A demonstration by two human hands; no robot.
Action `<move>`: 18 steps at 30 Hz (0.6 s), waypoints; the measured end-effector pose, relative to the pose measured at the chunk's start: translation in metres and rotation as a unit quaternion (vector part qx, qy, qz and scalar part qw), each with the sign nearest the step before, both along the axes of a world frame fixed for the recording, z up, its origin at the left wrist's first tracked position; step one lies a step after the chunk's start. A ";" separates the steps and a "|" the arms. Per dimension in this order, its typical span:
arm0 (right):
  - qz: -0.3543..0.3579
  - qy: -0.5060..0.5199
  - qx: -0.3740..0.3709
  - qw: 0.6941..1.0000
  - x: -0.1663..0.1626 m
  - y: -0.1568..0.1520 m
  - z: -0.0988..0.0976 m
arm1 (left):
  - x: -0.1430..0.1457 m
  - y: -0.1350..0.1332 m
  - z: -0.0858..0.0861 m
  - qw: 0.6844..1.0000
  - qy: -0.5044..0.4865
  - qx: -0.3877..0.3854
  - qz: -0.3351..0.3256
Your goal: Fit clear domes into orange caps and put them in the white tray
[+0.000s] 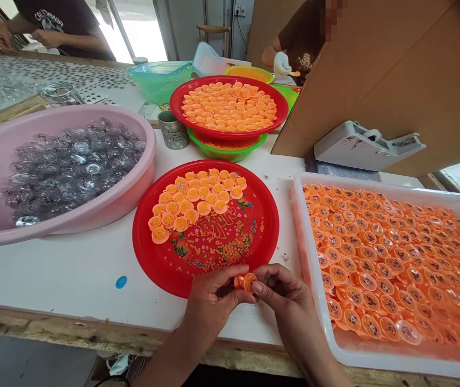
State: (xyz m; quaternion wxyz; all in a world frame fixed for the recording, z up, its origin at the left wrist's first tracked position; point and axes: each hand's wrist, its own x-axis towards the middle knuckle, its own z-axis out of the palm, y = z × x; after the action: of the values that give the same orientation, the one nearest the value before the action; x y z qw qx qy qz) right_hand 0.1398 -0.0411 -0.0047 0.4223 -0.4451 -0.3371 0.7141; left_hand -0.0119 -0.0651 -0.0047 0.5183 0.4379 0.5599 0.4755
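Observation:
Between my two hands is a small orange plastic cup-shaped piece (pixel 248 281), its round face turned toward the upper right. My left hand (pixel 216 298) pinches it from the left. The thumb and fingers of my right hand (pixel 288 295) close on its right side. Both hands are over the near edge of a red round tray (pixel 268 215) with a printed pattern. Rows of similar orange cups (pixel 193 194) fill the tray's far left part, some holding tiny orange beads. Loose orange beads (pixel 234 250) are scattered on the bare part of the tray.
A white bin (pixel 329 344) of orange pieces with printed faces stands right. At left, a pink basin (pixel 145 134) holds clear printed covers. Behind are another red tray (pixel 175 105) of orange cups, a grey mug (pixel 172 130) and a tape dispenser (pixel 359 145). Other people work across the table.

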 end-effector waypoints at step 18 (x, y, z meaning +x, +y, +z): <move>0.073 -0.098 0.050 0.991 0.014 0.004 0.006 | -0.010 0.007 0.012 0.991 -0.022 -0.083 -0.102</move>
State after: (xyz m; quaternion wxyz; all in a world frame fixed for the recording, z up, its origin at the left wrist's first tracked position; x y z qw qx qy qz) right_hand 0.1542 -0.0368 0.0010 0.3556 -0.4660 -0.4435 0.6780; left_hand -0.0215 -0.0583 0.0069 0.6109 0.4377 0.5382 0.3815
